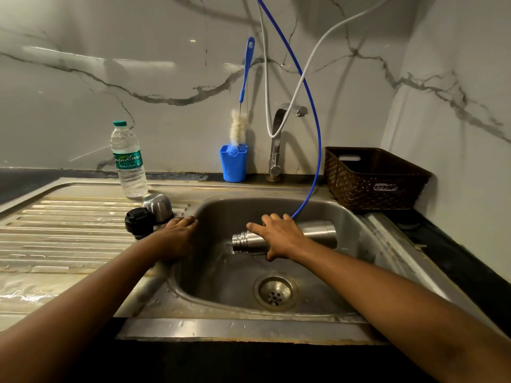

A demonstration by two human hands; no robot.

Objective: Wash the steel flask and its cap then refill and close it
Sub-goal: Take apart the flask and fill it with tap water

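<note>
**Flask on its side in the basin, caps waiting at the rim**

Nearest the person is the front rim of the steel sink (249, 327), and just beyond it the drain (275, 293) in the basin floor. Above the drain, the right hand (279, 236) lies over the steel flask (318, 230). Its fingers are spread across the top and its thumb is tucked under the near side, so it holds the body. The flask lies on its side over the basin, with its open threaded mouth to the left, and a little water seems to run from the mouth.

The left hand (177, 234) rests flat on the basin's left rim, fingers relaxed and holding nothing. Just beyond it on the drainboard (69, 230) stand the black stopper (139, 222) and the steel cup cap (158, 207), touching each other.

A blue hose (312, 167) drops behind the right hand; its end is hidden. Further back are a water bottle (128, 161), a blue holder (233, 167) with a bottle brush (238, 131), the tap (278, 139) and a brown basket (370, 186) on the right.

Washing looks barely begun. The likely risks:
- The flask is smooth, round and probably wet, and the hold is spread rather than wrapped, so it could slip or roll and bang the basin.
- The caps sit close to the left hand, and a careless sweep could knock them into the sink.
- The hose could snag on the wrist as the flask is lifted.
</note>
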